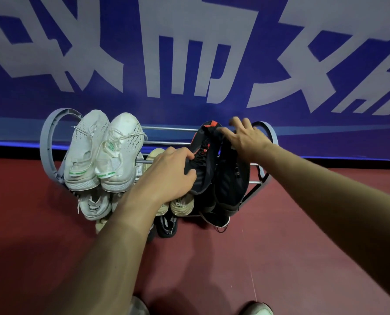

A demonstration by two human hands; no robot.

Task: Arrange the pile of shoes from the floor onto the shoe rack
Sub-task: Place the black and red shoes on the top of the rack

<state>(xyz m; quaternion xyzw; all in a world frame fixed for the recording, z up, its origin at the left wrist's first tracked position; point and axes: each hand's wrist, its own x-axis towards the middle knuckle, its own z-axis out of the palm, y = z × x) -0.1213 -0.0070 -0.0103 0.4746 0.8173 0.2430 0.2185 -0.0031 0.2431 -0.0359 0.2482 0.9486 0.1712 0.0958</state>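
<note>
A grey shoe rack [45,142] with metal bars stands against the blue wall. Two white sneakers [103,153] lie side by side on the left of its top tier. On the right of that tier are two black shoes: one with red accents [204,153] and a plain black one [231,178]. My left hand [169,176] grips the heel side of the red-accented shoe. My right hand [244,137] rests on the toes of the black pair, fingers spread and blurred. Lower tiers hold a white shoe [94,206], beige shoes [181,204] and dark shoes [167,223].
The floor [280,246] is dark red. A blue banner [189,53] with large white characters covers the wall behind the rack. The tips of my own shoes [257,309] show at the bottom edge. Bare metal bars run across the middle of the top tier.
</note>
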